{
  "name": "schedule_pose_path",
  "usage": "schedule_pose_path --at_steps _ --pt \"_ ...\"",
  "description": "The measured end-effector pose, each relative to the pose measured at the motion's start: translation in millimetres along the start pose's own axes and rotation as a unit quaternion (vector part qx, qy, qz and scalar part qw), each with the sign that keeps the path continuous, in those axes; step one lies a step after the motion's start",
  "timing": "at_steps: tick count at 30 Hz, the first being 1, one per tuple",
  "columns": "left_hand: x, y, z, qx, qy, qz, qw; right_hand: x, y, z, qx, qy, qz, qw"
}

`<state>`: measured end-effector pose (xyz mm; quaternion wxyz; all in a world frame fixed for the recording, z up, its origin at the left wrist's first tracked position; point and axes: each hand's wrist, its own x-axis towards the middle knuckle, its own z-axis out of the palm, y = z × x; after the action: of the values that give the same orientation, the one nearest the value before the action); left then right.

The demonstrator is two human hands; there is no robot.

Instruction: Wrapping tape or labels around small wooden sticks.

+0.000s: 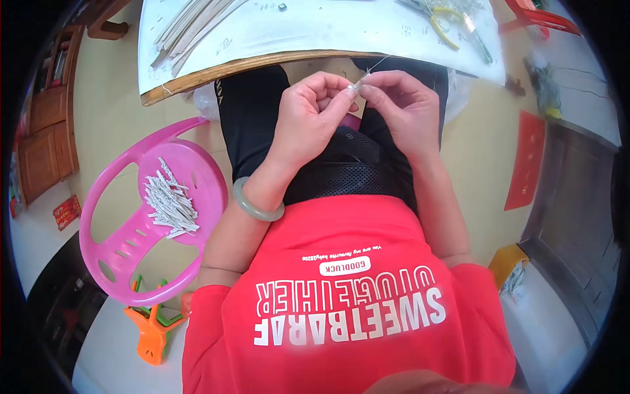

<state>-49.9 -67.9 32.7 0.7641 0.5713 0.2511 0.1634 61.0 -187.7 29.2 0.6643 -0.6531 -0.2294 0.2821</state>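
Observation:
Just in front of the table edge, my left hand (pixel 310 118) and my right hand (pixel 408 111) meet with thumbs and index fingers pinched together. Between the fingertips is a tiny whitish piece with a thin pale strand (pixel 377 64) that sticks up toward the table. The piece is too small to make out its kind. Both hands are held over my lap, and a pale bangle (pixel 257 202) circles my left wrist.
The white table (pixel 315 29) has a wooden edge, long pale strips (pixel 197 26) and yellow-handled pliers (pixel 446 29). At my left, a pink plastic chair (pixel 213 177) bears a pile of short white strips (pixel 170 203). Small orange and green chairs (pixel 152 335) stand behind it.

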Motion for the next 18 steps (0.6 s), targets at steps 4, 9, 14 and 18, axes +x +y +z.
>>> schedule_pose_path --at_steps 4,9,14,18 --pt "5 4 -11 -0.091 -0.007 -0.044 0.995 5 -9 -7 -0.022 0.022 -0.006 0.999" --pt "8 -2 -18 -0.19 -0.017 -0.057 0.98 9 -5 -7 -0.068 -0.001 -0.052 0.996" --pt "8 -3 -21 -0.224 -0.028 -0.073 0.971 11 0 -6 -0.124 -0.027 -0.111 0.986" --pt "9 -1 -19 -0.233 -0.037 -0.073 0.969 10 -3 2 -0.069 -0.025 -0.063 0.995"
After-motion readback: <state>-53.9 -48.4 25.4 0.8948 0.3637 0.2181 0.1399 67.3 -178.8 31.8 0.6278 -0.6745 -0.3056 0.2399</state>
